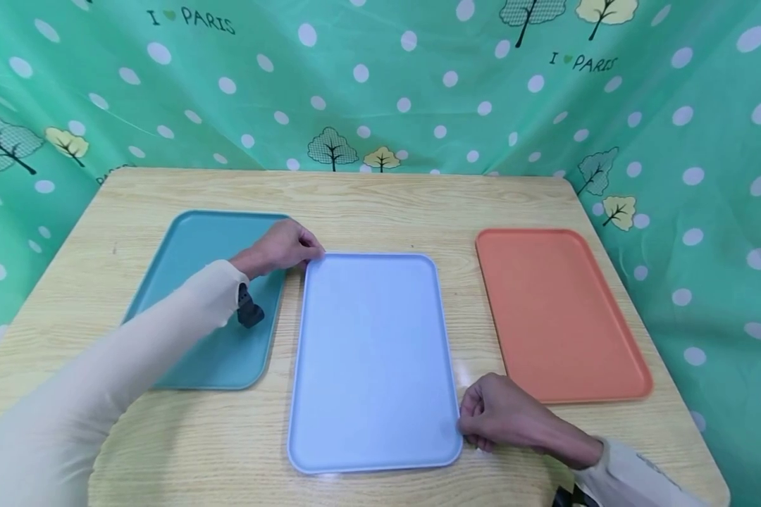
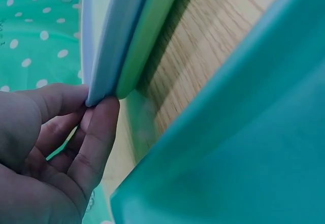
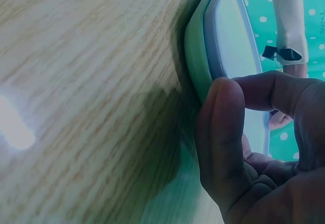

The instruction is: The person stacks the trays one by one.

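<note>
Three trays are lying on the table (image 1: 380, 204) in front of you, with a green dotted curtain (image 1: 418, 77) hanging behind it. You are working on the middle one, the blue tray (image 1: 374, 352), which is sitting lengthwise between the teal tray (image 1: 190, 246) on your left and the orange tray (image 1: 558, 310) on your right. The orange tray is lying well apart from the blue one; the teal tray is lying just beside it.

The wrist views are showing a green tray (image 3: 195, 56) stacked directly under the blue tray, its rim peeking out beneath the blue rim.

Your left hand (image 1: 282, 248) is reaching over the teal tray and pinching the far left corner of the blue tray: the thumb (image 2: 94, 137) is pressing from below and the fingers (image 2: 51, 99) are curling over the top, so the grip is narrow and closed on the rim.

Your right hand (image 1: 501, 412) is resting at the near right corner of the blue tray, with its thumb (image 3: 223, 127) touching the stacked rims and its fingers (image 3: 269, 89) curling over the blue rim.

A dark strap (image 1: 249, 308) is hanging from your left wrist above the teal tray.
</note>
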The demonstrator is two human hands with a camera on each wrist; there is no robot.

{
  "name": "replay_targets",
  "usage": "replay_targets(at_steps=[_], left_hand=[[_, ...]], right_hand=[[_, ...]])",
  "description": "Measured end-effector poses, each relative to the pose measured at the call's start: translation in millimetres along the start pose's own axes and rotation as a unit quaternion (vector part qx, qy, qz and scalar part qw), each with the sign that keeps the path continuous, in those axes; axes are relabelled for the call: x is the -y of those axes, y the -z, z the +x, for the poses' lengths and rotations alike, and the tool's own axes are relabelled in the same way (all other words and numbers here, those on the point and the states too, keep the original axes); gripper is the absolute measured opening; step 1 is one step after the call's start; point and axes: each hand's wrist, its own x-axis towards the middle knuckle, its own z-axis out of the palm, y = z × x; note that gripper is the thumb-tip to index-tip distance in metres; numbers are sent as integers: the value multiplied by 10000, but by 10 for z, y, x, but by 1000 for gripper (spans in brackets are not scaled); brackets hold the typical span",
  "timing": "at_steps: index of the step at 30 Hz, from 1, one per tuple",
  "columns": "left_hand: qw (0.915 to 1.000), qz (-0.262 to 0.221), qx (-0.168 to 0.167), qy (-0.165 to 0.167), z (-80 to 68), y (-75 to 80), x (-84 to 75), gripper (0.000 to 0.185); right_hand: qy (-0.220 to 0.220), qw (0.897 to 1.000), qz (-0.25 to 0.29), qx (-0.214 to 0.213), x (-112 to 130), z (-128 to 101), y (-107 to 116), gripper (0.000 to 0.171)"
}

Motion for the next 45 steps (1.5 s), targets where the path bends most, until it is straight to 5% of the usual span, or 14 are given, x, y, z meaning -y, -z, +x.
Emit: replay_targets(at_steps=[22, 45], left_hand=[[9942, 789, -440, -581, -9, -59, -47, 15], [9975, 601, -223, -294, -3, -96, 10, 19]], right_hand=[[21, 9997, 196, 143, -21, -13, 42, 7], [43, 9962, 788, 375, -148, -98, 162, 14]])
